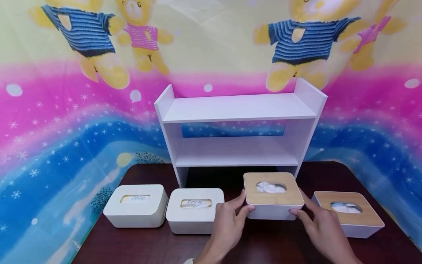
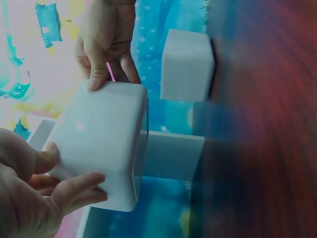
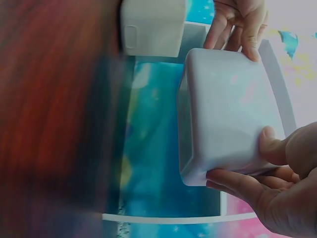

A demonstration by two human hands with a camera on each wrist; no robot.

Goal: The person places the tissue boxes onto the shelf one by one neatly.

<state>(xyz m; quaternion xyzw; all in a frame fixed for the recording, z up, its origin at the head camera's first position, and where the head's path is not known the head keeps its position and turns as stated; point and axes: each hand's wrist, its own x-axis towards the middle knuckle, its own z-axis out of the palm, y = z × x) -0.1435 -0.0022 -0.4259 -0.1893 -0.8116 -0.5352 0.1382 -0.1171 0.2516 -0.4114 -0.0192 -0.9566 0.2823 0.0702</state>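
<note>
Both hands clasp one tissue box: the left hand grips its left end, the right hand its right end, fingers curled round the white sides. That wood-lidded tissue box sits mid-table, just before the white shelf at the table's back edge. Beside it to the right lies a second wood-lidded box; toward the left edge stand two white boxes.
</note>
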